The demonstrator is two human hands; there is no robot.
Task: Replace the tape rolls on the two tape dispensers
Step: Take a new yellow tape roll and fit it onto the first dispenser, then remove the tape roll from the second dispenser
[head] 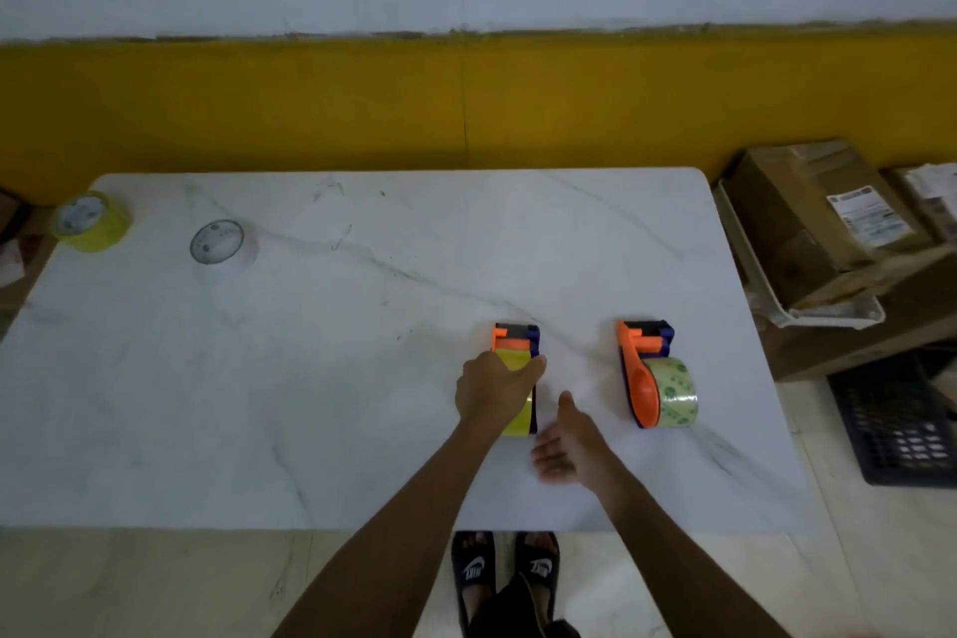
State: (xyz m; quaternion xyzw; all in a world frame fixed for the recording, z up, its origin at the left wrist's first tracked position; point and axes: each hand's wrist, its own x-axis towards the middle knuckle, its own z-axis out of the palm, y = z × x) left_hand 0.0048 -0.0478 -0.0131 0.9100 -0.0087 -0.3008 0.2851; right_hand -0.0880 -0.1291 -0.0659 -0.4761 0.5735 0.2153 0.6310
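Two orange and blue tape dispensers stand on the white marble table (362,378). The left dispenser (515,339) carries a yellow tape roll (518,422), and my left hand (492,391) grips it from above over the roll. My right hand (567,440) hovers just right of it, palm open, fingers apart, holding nothing. The right dispenser (647,368) holds a clear roll with green print (676,394) and stands untouched. At the far left lie a spare yellow roll (90,222) and a spare clear roll (222,244).
Cardboard boxes (818,218) sit in a white tray (828,316) off the table's right side, with a black crate (901,425) on the floor below. A yellow and white wall runs behind the table. My sandalled feet (505,580) show at the near edge.
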